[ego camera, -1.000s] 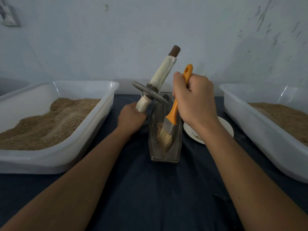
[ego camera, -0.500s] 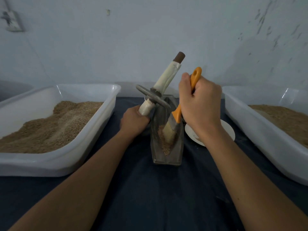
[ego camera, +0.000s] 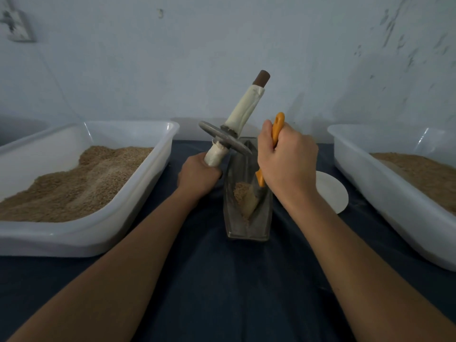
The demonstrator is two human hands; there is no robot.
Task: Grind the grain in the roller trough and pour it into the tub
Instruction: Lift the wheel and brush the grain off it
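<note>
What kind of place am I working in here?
Probably a small grain-processing workbench: two white tubs of grain, a metal roller trough on dark cloth, against a scuffed plaster wall.

Readable text: none.
Tubs: plain white, unlabelled.
Brush handle: plain orange, unmarked.
Wall plate: too blurred to read.

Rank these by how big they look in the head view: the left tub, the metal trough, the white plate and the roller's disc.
1. Left tub, by far the largest.
2. Metal trough.
3. White plate and roller disc: too close to rank; the right hand hides part of the plate, and the disc is tilted.
</note>
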